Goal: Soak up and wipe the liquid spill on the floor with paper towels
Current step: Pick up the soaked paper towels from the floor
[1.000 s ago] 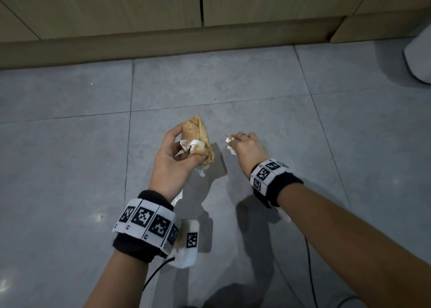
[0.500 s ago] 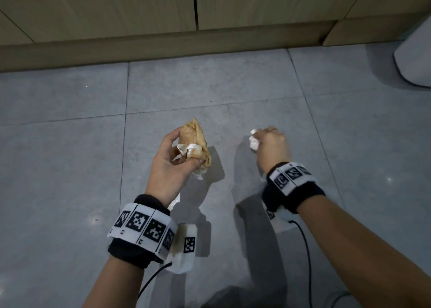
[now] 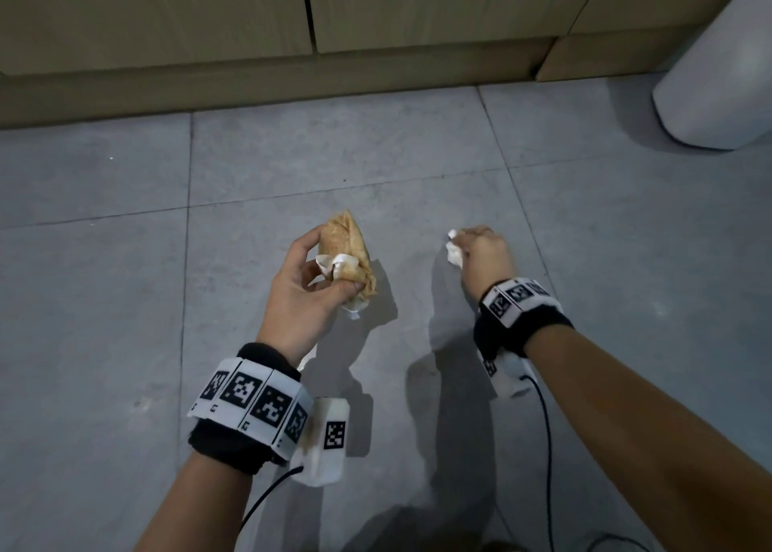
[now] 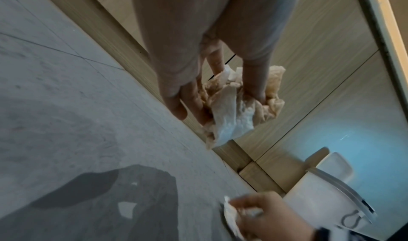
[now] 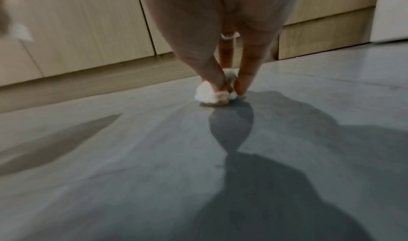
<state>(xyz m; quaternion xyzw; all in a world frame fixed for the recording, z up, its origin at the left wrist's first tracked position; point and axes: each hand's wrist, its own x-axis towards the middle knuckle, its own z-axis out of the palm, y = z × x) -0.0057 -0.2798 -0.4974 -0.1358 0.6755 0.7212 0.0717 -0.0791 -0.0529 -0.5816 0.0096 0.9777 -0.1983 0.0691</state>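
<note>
My left hand (image 3: pixel 309 284) is raised above the grey tile floor (image 3: pixel 125 321) and grips a crumpled wad of paper towel (image 3: pixel 346 250), stained brown with white parts. The left wrist view shows that wad (image 4: pixel 234 108) between thumb and fingers. My right hand (image 3: pixel 480 255) is down at the floor to the right, pinching a small white paper towel wad (image 3: pixel 454 255). In the right wrist view this small wad (image 5: pixel 212 94) touches the floor under my fingertips (image 5: pixel 241 86). No liquid shows clearly on the tiles; faint dull smears lie around my hands.
Wooden cabinets with a kickboard (image 3: pixel 292 79) run along the far edge of the floor. A white bin (image 3: pixel 718 75) stands at the back right. Cables (image 3: pixel 547 447) trail from my wrist units over the floor near me.
My right hand has slid to the right across the floor with the small white wad. My left hand keeps the stained wad raised, nearly still. The view has tilted up slightly.
</note>
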